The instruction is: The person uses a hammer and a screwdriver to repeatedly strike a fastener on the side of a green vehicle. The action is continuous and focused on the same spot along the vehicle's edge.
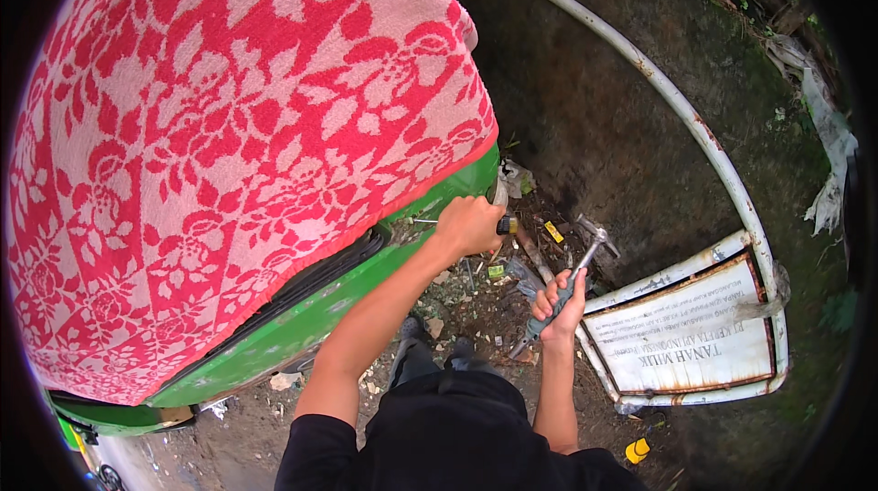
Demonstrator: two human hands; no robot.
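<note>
My left hand (pixel 471 224) is closed around a screwdriver (pixel 507 225). Its black and yellow handle end shows right of my fist, and a thin metal shaft shows on the left, pointing at the green vehicle body (pixel 448 182). Whether the tip touches the panel I cannot tell. Lower and to the right, my right hand (pixel 560 306) grips a hammer (pixel 580 273) by its grey-green handle. The hammer's metal head is up and away from me, clear of the vehicle.
A red and pink floral blanket (pixel 247 125) covers much of the vehicle. On the right lies a rusty white sign (pixel 677 345) with a long curved pipe (pixel 658 80). Litter and stones strew the ground, with a yellow scrap (pixel 637 451) near my right elbow.
</note>
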